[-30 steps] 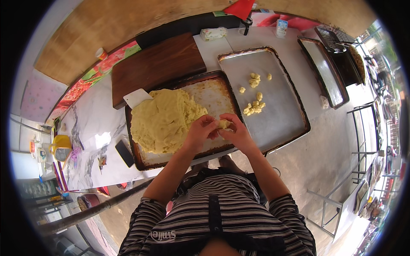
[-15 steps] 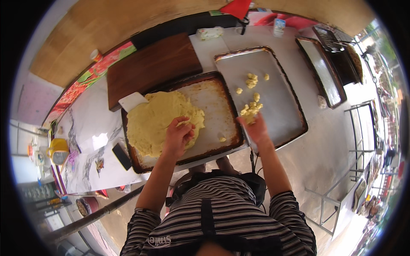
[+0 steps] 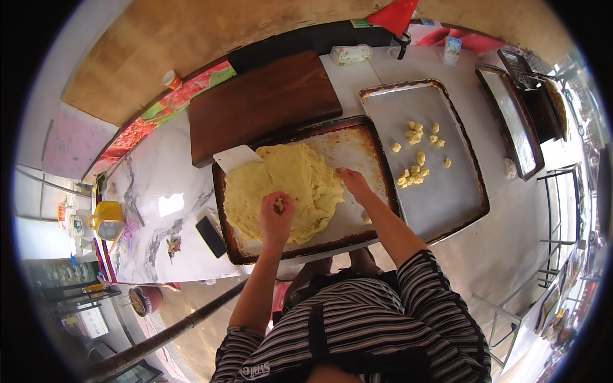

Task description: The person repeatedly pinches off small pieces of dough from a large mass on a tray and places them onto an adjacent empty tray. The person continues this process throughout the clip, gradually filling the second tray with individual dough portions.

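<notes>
At frame centre, our left hand (image 3: 276, 214) pinched a dough bit; our right hand (image 3: 353, 184), fingers loosely open, steadied the dough (image 3: 284, 191).

Dough (image 3: 287, 191): pale yellow, centre frame. Its tray (image 3: 377, 159): dark brown rim, floor stained tan and white. Dough bits (image 3: 415, 172): yellow, on grey tray (image 3: 447, 198), right. Board (image 3: 262, 102): dark brown, upper centre. Scraper (image 3: 236, 157): white. Worktop (image 3: 153, 191): white marble, grey veins. Shirt (image 3: 357, 332): black-and-white stripes, bottom. Jug (image 3: 105, 219): yellow, left. Phone (image 3: 210, 236): black.
</notes>
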Motion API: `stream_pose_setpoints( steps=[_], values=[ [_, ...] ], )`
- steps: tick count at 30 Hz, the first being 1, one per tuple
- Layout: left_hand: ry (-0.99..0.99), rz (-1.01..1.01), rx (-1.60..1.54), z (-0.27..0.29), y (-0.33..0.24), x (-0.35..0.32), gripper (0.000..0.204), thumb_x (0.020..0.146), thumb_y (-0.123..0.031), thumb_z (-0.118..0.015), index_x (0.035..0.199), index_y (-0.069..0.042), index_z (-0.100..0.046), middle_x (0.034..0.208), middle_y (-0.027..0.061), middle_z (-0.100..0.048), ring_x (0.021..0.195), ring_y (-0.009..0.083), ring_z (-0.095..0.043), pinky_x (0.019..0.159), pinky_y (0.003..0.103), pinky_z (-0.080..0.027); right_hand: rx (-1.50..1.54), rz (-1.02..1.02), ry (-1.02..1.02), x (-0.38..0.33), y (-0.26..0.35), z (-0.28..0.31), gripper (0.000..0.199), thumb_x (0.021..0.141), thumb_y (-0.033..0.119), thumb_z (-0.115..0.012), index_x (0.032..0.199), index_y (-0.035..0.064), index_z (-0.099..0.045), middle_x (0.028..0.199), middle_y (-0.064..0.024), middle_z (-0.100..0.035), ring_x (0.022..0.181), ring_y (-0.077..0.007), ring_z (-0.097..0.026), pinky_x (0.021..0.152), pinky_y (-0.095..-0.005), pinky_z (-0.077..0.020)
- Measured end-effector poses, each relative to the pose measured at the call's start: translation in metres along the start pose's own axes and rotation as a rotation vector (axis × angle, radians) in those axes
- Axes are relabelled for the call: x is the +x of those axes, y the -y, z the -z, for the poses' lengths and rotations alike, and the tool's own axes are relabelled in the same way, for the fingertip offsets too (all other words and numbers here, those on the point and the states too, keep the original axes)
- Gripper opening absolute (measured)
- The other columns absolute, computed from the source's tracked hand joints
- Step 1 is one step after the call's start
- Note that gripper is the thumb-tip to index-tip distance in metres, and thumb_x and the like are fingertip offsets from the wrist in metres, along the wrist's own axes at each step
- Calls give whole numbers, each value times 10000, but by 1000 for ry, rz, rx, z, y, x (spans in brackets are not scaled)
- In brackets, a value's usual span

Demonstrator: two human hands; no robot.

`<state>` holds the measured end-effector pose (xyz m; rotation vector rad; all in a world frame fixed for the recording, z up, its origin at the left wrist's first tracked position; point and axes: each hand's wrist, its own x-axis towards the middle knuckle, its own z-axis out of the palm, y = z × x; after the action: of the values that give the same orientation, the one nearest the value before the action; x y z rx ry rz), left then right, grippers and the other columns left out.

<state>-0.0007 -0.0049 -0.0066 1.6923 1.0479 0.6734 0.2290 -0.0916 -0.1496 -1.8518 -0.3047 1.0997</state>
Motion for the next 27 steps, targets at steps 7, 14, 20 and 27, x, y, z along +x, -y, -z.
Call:
stream_pose_setpoints(
  steps=[7,14,20,27],
  values=[
    [45,-57,41,1,-6,2,231,762,-7,-686,961,-53,-580,896,37,-494,689,101,-486,632,237,-429,-8,-159,123,-15,7,0,605,884,535,-571,1270,70,-573,1208,-83,-588,1080,-216,-528,901,-366,-423],
    [21,-115,35,-6,-4,1,233,756,-5,-672,960,-53,-571,912,49,-472,678,114,-466,624,246,-431,13,73,128,-81,15,-4,553,832,410,-703,1243,58,-590,1145,-38,-641,1011,-162,-579,840,-303,-462],
    [-32,-157,111,-11,-8,-4,229,773,-18,-655,987,-44,-577,934,69,-476,691,130,-482,626,257,-443,-520,905,-71,-121,-7,-24,453,797,160,-726,1210,24,-599,1025,-44,-679,896,-149,-631,811,-278,-488],
    [71,-53,-161,-37,-7,-16,150,869,-71,-619,1005,-10,-603,958,90,-539,758,156,-554,657,275,-465,667,37,-192,-109,2,10,402,867,130,-655,1222,-32,-557,1050,-77,-659,926,-137,-630,805,-273,-501]
  ],
)
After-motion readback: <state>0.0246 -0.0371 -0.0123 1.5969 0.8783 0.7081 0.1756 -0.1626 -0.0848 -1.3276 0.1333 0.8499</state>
